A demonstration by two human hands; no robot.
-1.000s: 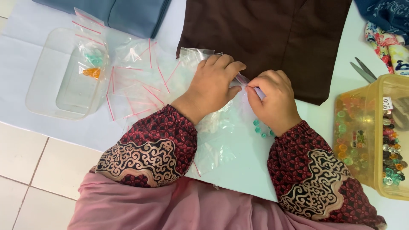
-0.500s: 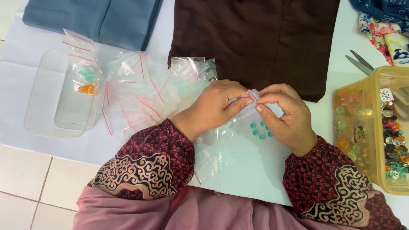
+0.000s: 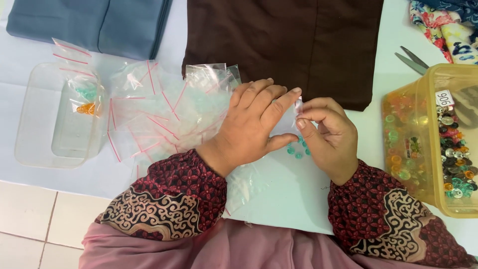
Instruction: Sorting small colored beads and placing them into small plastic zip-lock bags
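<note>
Yellow tub (image 3: 406, 172) of mixed beads (image 3: 455, 149)

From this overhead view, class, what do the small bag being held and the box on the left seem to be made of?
Small clear bag pinched by both hands: thin glossy plastic film; it crinkles and shows through. Clear rectangular box: likely rigid plastic; see-through walls, moulded rounded corners.

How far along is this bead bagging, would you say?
Early, by the look of it. Done: two filled bags, one teal, one orange, lie in the clear tray. In hand: both the left hand and right hand pinch a small clear bag above a few teal beads. Left: a heap of empty bags and a yellow tub holding many beads.
</note>
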